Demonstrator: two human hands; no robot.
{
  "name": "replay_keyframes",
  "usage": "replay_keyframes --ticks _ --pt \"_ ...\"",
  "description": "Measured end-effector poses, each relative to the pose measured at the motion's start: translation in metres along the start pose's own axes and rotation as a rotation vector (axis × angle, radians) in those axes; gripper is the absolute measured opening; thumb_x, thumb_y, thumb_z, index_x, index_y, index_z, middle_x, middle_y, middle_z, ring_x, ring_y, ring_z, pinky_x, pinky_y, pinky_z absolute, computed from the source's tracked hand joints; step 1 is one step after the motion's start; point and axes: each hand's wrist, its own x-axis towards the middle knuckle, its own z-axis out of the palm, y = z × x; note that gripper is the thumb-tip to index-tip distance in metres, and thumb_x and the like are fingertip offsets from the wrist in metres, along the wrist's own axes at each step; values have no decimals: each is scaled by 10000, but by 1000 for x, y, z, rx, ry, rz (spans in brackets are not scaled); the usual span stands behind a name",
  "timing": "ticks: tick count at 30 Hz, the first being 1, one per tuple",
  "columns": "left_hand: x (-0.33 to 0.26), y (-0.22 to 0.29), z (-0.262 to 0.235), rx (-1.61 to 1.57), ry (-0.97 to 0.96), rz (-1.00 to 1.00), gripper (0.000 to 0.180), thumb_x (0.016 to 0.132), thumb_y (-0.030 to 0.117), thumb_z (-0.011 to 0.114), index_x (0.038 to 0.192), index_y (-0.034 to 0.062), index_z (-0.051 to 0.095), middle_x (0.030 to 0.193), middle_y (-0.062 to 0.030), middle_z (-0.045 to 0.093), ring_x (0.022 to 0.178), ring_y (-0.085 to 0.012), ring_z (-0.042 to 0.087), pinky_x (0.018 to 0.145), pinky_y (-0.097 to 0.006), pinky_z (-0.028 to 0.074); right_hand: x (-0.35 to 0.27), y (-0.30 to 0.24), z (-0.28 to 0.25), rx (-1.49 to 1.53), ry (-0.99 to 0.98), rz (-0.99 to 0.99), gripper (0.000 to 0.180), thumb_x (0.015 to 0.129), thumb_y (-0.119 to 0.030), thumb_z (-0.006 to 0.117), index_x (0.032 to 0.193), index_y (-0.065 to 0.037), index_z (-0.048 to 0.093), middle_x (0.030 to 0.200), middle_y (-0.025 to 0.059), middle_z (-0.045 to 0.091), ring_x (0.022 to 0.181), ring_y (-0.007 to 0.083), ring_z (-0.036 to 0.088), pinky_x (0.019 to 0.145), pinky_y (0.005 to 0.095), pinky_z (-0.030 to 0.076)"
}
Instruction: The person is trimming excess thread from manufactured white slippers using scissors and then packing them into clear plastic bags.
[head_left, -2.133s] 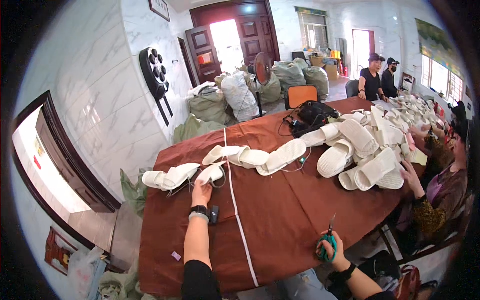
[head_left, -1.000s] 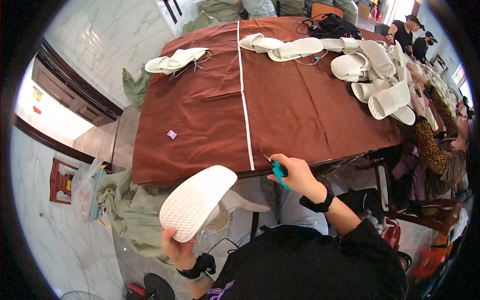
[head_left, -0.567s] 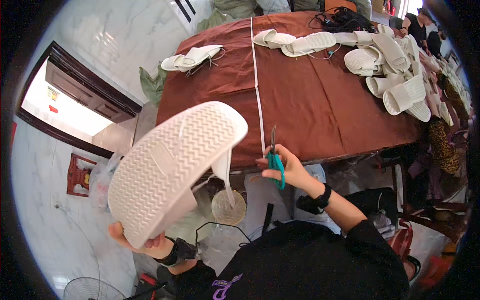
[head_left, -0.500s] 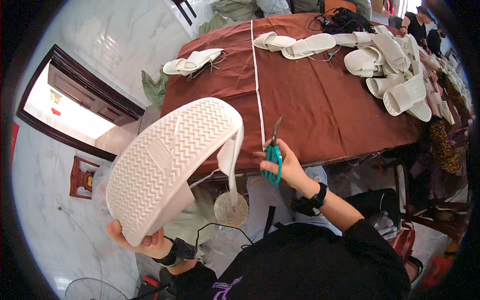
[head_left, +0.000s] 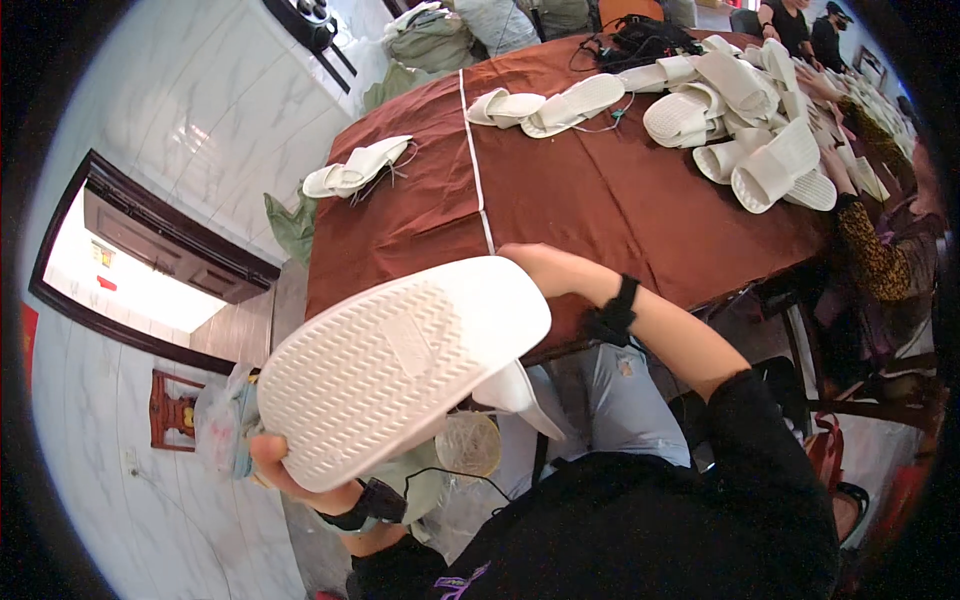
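A white slipper (head_left: 400, 365) is held up in front of me, its zigzag-patterned sole facing me. My left hand (head_left: 295, 478) grips its lower left end, with the thumb on the sole. Part of the white strap (head_left: 512, 390) hangs below its right edge. My right hand (head_left: 545, 268) is at the far right end of the slipper, its fingers hidden behind the sole. Whatever that hand holds is out of sight. A black band is on each wrist.
A table under brown cloth (head_left: 400, 232) stands ahead. On it lie a slipper pair (head_left: 360, 168) at left, another pair (head_left: 560, 105) mid-table, a slipper pile (head_left: 760, 140) at right and black cords (head_left: 640, 45) behind. Other people work along the right side. A round yellowish container (head_left: 468, 445) stands below.
The slipper has moved right and its sole has turned more level. My right hand has come up behind its right end; the green-handled scissors it held are now hidden.
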Motion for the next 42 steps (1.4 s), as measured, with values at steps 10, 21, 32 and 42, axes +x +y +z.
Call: replay_keyframes --ticks 10,21,32,42 --pt "-19 -11 16 -77 174 79 752 676 243 503 1318 -106 323 1262 -317 457 1098 -447 525 932 -540 462 -10 13 8 331 -435 123 466 764 -120 714 1164 27 525 1089 83 612 973 150 557 833 296 461" --pt "-59 -43 -57 181 598 344 588 713 179 457 1236 -89 434 1229 -267 510 1063 -361 570 906 -474 496 -97 8 -54 1290 446 293 265 778 3 645 1006 -71 530 924 43 603 863 189 619 744 306 511" --pt "-34 -50 -64 -9 508 114 553 694 212 494 1191 -29 524 1156 -174 592 1015 -324 595 900 -448 483 -116 11 -41 1469 679 336 269 780 -23 653 1008 -104 534 932 56 620 858 211 626 739 350 523" --pt "-29 -59 -51 54 575 177 529 700 189 496 1185 -20 524 1155 -144 589 1067 -310 565 936 -443 454 -116 -1 -35 1431 680 307 258 786 -27 662 996 -103 533 928 47 601 873 195 615 755 337 514"
